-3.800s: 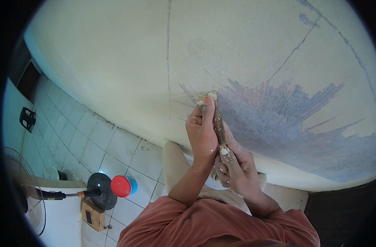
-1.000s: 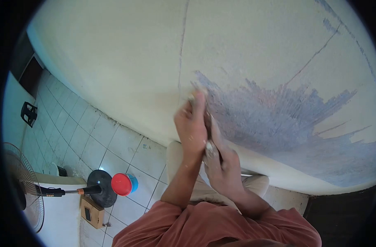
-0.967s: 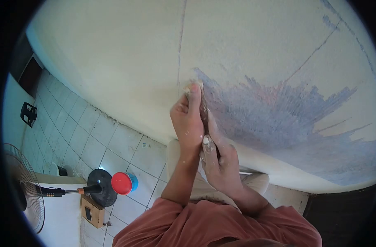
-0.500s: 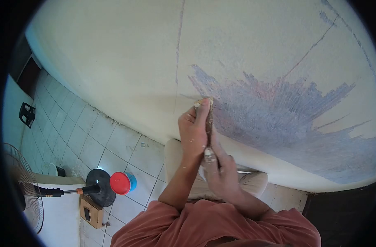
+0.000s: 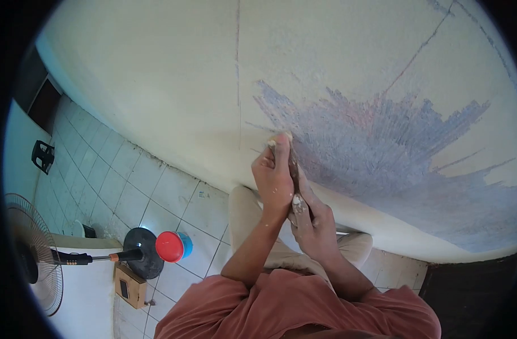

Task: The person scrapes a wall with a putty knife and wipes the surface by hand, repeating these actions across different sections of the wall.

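Both of my hands are closed around a narrow, dark scraper (image 5: 293,166) pressed against the pale wall (image 5: 156,85). My left hand (image 5: 274,183) grips its upper part, the thumb lying along it near the tip. Lower down, my right hand (image 5: 315,226) wraps the bottom end, with whitish smears on a finger. The blade is mostly hidden by my fingers. Pale flakes dot my left hand and wrist. Just right of the tool spreads a rough, jagged grey-purple patch (image 5: 377,141) where the pale coating is off.
On the tiled floor (image 5: 168,189) at left stand a blue tub with a red lid (image 5: 171,247) and a standing fan (image 5: 35,260) with a round black base (image 5: 145,254). A cardboard box (image 5: 129,287) is beside the base. A dark stool (image 5: 42,157) is farther off.
The view has shifted slightly. My hands and the scraper sit a little lower and farther right on the wall, and my right hand is closer to my left.
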`<state>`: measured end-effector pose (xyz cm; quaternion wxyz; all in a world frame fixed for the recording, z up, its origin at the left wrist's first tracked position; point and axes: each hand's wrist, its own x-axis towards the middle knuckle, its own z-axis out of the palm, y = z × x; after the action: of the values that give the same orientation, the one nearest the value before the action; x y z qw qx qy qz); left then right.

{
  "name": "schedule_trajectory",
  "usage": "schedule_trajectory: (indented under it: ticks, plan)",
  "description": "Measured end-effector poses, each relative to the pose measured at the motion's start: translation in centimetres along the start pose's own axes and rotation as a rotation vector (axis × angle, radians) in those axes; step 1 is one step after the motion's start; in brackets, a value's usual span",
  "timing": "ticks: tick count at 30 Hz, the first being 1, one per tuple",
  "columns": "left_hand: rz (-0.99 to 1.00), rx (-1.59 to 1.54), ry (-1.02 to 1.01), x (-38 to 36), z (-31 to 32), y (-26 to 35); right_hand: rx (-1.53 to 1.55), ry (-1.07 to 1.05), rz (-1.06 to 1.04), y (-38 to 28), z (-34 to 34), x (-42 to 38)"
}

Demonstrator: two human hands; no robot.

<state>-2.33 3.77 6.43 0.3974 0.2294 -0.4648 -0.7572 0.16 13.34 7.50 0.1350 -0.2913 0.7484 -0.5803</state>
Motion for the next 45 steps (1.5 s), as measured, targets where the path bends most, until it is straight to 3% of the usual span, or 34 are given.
schedule_trajectory:
  ticks: [4, 5, 8, 10, 15, 18, 19, 21, 25, 29, 31, 34, 38, 42, 45]
  plan:
    - [-0.042, -0.135, -0.054, 1.6, -0.7, 2.2, -0.006, -0.055, 0.098, -1.7, 0.6, 0.7]
    - [-0.095, 0.047, -0.042, 0.9, -0.9, 2.2, -0.028, -0.032, 0.070, -1.0, 0.5, 0.2]
    - [-0.001, 0.067, -0.053, 0.5, -0.9, 0.4, -0.068, -0.011, 0.028, 0.3, 0.4, -0.3]
    - [-0.041, 0.000, -0.032, 1.3, -0.9, 1.9, -0.029, -0.033, 0.082, -2.0, 1.0, 1.0]
    - [-0.080, 0.077, -0.038, 0.2, -1.2, 0.1, -0.044, 0.041, -0.060, 1.0, 1.4, -0.3]
    - [0.023, 0.011, -0.014, 2.1, -1.3, 1.7, -0.044, -0.026, 0.033, -0.5, 1.2, 1.0]
    - [-0.032, 0.076, -0.018, 1.5, -1.6, 1.4, -0.023, -0.061, 0.096, -1.3, 1.3, 1.3]
    - [-0.107, 0.186, -0.031, 1.0, -2.0, 1.1, -0.068, -0.025, 0.047, 0.7, 0.9, -0.6]
    - [-0.057, 0.025, -0.032, 0.6, -1.7, -0.2, -0.069, 0.025, -0.057, 2.0, 1.4, -0.4]
    - [-0.141, 0.035, -0.039, 0.0, -1.6, -0.3, -0.064, -0.034, 0.149, 1.1, 0.6, -0.7]
    - [-0.078, 0.034, -0.023, -0.2, -1.0, -1.0, -0.009, -0.025, 0.238, 1.4, -0.3, -1.7]
    - [-0.101, 0.006, -0.076, 0.2, -1.4, -1.3, -0.061, 0.094, -0.058, 3.0, 1.7, -1.5]
    - [-0.047, 0.044, -0.063, -1.5, -0.5, -2.5, 0.007, 0.042, 0.068, 4.0, -0.2, -2.6]
    - [-0.217, 0.280, -0.267, -0.4, -2.2, -2.2, 0.223, -0.069, 0.211, 5.0, -3.9, -3.7]
    - [0.136, 0.424, -0.090, 2.2, -3.1, -0.2, 0.347, -0.104, 0.216, 5.5, -5.7, -4.2]
